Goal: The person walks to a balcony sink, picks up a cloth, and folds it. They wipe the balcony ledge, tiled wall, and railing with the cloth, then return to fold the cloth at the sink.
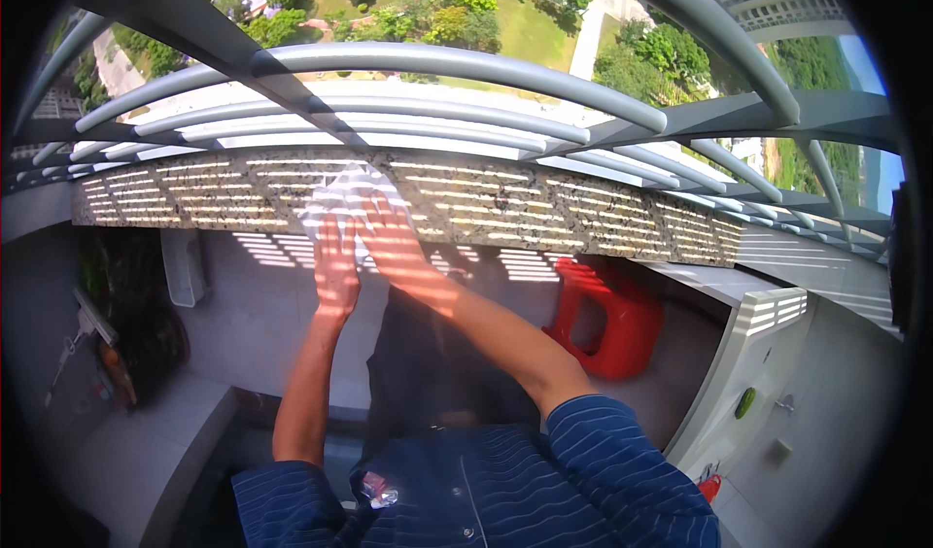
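Note:
A white cloth point(342, 198) lies spread on the speckled stone ledge point(544, 208) of a balcony wall. My left hand point(335, 266) rests flat with fingers together on the cloth's lower left part. My right hand point(394, 242) lies beside it, palm down on the cloth's lower right part, fingers pointing up toward the ledge. Both forearms reach forward from my dark blue striped shirt. Stripes of sun and shadow from the railing fall across hands, cloth and ledge.
Curved grey railing bars point(457, 67) run above the ledge, with trees and lawn far below. A red plastic stool point(612, 320) stands at the right by the wall. A white louvred unit point(768, 329) sits further right. Dark items point(136, 325) hang at the left.

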Demonstrator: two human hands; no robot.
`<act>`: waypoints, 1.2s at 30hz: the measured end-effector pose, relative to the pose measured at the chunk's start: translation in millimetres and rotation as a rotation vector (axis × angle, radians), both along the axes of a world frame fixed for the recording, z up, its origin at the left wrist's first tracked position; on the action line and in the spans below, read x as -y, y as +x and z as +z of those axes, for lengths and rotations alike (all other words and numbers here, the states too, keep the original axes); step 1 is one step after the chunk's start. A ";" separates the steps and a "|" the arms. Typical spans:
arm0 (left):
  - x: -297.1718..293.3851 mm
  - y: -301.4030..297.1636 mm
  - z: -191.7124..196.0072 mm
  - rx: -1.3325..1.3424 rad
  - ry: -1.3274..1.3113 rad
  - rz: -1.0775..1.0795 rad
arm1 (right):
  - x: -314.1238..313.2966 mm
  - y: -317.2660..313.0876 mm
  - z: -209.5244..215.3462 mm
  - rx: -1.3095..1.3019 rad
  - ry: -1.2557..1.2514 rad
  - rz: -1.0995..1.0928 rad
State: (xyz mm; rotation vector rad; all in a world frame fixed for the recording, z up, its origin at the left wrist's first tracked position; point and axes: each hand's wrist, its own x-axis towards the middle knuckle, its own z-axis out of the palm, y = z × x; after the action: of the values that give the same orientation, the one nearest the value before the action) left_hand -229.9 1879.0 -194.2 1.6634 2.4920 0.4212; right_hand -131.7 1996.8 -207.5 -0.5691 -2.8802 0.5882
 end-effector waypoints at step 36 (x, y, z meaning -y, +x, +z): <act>23.7 -233.7 -22.3 -0.224 -0.072 -0.083 | 45.3 -203.2 20.7 0.269 0.217 -0.124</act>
State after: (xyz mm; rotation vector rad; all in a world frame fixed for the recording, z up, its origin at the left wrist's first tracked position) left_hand -463.5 1855.3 -216.6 1.8713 2.5417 0.1417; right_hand -334.9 1951.5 -186.8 -0.8420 -3.0697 0.1894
